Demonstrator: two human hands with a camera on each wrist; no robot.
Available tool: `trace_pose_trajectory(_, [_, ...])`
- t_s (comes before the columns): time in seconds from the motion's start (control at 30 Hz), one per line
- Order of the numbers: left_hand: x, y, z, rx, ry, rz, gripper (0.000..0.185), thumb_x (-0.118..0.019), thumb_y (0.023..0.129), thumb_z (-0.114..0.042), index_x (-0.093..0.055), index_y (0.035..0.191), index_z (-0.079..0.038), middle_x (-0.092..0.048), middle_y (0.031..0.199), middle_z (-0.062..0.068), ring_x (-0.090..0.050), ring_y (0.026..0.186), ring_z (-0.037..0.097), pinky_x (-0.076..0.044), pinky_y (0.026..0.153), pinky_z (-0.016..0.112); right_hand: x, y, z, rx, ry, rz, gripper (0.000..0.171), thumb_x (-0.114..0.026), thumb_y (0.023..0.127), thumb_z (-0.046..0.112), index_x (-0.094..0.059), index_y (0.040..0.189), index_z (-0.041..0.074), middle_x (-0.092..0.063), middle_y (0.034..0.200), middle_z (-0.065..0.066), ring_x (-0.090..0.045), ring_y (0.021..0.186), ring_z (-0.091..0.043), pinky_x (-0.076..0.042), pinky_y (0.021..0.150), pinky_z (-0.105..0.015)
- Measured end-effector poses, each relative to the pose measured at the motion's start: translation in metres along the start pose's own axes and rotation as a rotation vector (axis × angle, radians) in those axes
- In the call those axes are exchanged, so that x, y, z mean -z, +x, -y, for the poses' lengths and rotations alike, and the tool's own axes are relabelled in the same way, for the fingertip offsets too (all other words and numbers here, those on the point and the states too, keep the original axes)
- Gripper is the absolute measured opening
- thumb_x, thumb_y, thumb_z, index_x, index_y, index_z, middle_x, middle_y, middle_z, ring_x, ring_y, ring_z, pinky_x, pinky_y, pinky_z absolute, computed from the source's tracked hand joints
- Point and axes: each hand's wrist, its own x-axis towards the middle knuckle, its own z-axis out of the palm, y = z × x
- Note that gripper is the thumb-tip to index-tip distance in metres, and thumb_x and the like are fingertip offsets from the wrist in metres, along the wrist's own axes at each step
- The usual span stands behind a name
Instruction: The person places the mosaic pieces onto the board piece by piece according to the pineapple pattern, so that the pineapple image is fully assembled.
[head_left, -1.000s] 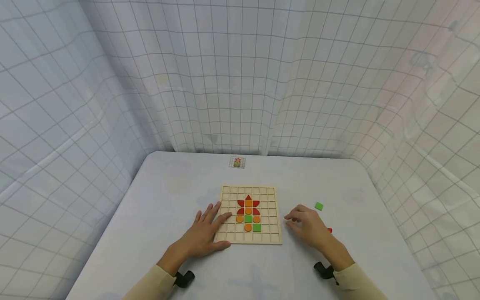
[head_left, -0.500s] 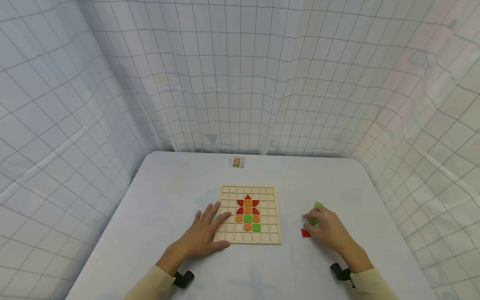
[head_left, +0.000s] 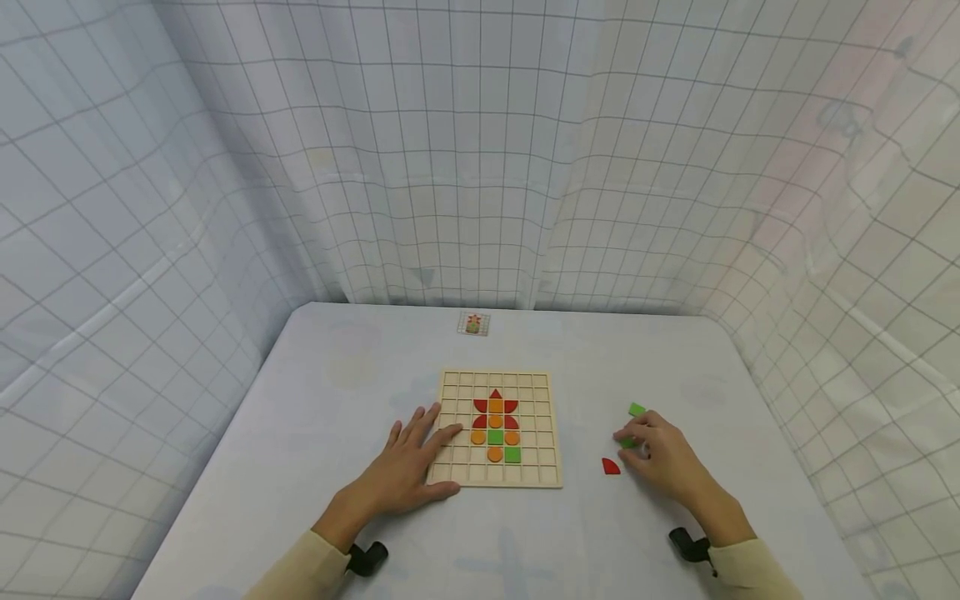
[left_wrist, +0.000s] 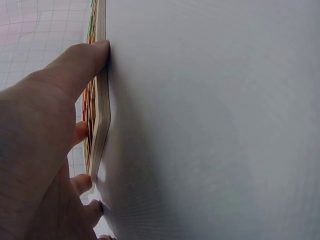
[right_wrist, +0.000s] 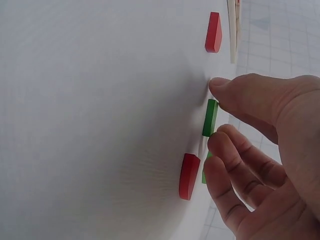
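My left hand (head_left: 405, 467) rests with spread fingers on the left side of a wooden grid board (head_left: 536, 433). Its thumb (left_wrist: 95, 52) lies against the board's near edge in the left wrist view. Red, orange and green pieces fill cells in the middle of the board. To the right, my right hand (head_left: 663, 462) is low over the table, thumb and fingertips either side of a green square tile (right_wrist: 210, 118). A small gap shows between thumb and tile; the fingertips are right at its other end. A second green tile (head_left: 637, 409) lies just beyond the fingers.
A red quarter-circle piece (head_left: 611, 467) lies between board and right hand. Another red piece (right_wrist: 189, 176) lies near the fingers in the right wrist view, hidden under the hand from above. A small picture card (head_left: 474, 323) lies behind the board. Grid-patterned curtains (head_left: 480, 167) surround the table.
My right hand has moved right, from beside the board to the loose tiles, uncovering the red quarter-circle, and slowed over the green tile. The left hand has stayed put.
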Motion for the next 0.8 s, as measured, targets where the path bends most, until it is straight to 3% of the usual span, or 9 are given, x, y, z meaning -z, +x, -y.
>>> trace_pose_trajectory(0.8, [0.0001,0.0001,-0.0021,0.010,-0.003,0.002,0.093,-0.084,0.101,-0.064,-0.047,0.179,-0.029,-0.016,0.197,0.019,-0.016,0.183,0.051,-0.016,0.142,0.082,-0.0021,0.0048,-0.0036,-0.065,0.005,0.043,0.028,-0.096,0.090,-0.005,-0.089,0.114,0.010,-0.076,0.104,0.000,-0.072,0.086,-0.011,-0.062,0.076,-0.027])
